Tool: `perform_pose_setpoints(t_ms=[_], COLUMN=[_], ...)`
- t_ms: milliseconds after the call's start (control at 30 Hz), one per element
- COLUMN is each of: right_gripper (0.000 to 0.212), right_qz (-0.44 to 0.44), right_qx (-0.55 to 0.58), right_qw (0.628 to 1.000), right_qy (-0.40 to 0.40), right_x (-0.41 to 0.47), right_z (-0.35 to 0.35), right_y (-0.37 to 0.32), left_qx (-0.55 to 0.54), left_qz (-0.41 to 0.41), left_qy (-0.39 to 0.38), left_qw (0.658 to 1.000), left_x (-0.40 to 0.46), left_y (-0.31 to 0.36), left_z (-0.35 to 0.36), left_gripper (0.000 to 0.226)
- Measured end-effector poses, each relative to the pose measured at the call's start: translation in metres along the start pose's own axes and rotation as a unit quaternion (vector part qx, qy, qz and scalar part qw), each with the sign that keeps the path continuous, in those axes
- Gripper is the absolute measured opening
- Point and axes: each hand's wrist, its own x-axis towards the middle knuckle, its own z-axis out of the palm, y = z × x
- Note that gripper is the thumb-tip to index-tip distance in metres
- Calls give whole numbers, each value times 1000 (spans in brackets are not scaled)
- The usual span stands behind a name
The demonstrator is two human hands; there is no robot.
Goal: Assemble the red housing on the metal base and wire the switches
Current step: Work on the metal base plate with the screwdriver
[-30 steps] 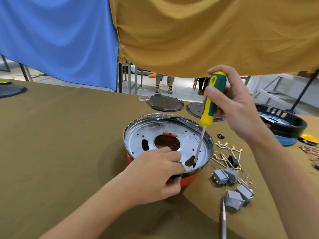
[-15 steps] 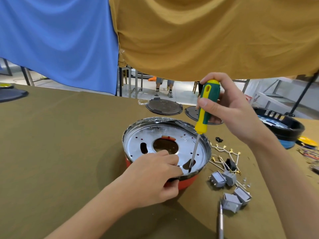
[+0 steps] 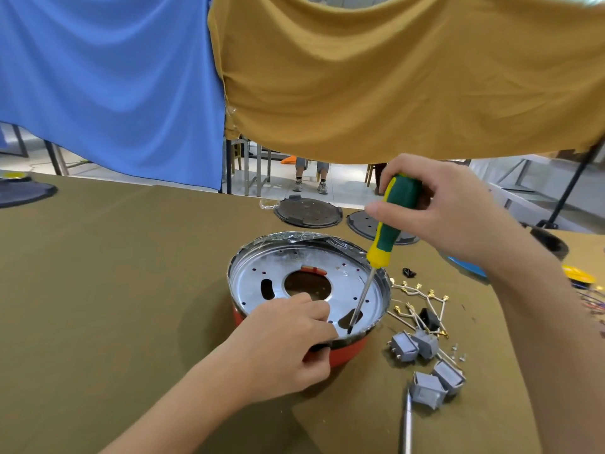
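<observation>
One shiny round metal base (image 3: 304, 280), pierced with holes, sits in the red housing (image 3: 347, 352) mid-worktop, the left hand (image 3: 281, 348) pinching its near rim. Right hand (image 3: 448, 211) grasps one green-yellow screwdriver (image 3: 389, 231), tip on the base. Four grey switches (image 3: 425, 365) lie just right.

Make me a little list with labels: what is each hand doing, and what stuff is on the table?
Left hand: grips the near rim of the metal base, thumb on the red housing beneath.
Right hand: holds the green and yellow screwdriver.
Screwdriver tip: down on the metal base near an oval slot at the near right.
Switches: four grey ones loose on the table, right of the housing.
Wires: loose with gold terminals, behind the switches.
Farther back: two dark round covers.
</observation>
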Motion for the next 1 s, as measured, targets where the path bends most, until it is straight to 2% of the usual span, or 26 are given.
perform_pose_setpoints(t_ms=[233,433,500,567,633,700,767,833,900,1000], right_gripper=[23,33,27,15,23,28,18,24,14,26], right_qz=[13,2,1,-2,-2,3,4,19,-3,-11], right_qx=[50,144,132,96,18,-44,14,98,69,-42], right_qw=[999,988,989,995,1000,999,1000,992,996,999], right_qy=[1,-57,-63,-32,18,29,-17,-75,-61,-3], right_x=[0,-3,-2,-2,0,1,-1,-2,-3,-1], right_z=[7,-2,-5,-3,2,6,6,2,1,5], right_y=[-8,-9,-10,-10,-11,-13,-16,-17,-17,-16], left_qx=[-8,-7,-9,-10,-3,-5,-8,-6,-9,-8], left_qz=[-13,-15,-11,-7,0,8,16,19,20,14], left_qy=[-11,-7,-4,-2,3,4,8,6,5,5], left_qw=[1000,1000,1000,1000,1000,1000,1000,1000,1000,1000], left_x=[-1,-1,-1,-1,-3,-4,-6,-6,-6,-6], left_y=[3,4,4,4,5,5,6,6,6,8], left_z=[-1,-1,-2,-2,-2,-2,-2,-3,-3,-3], left_gripper=[38,34,32,30,28,27,28,29,27,26])
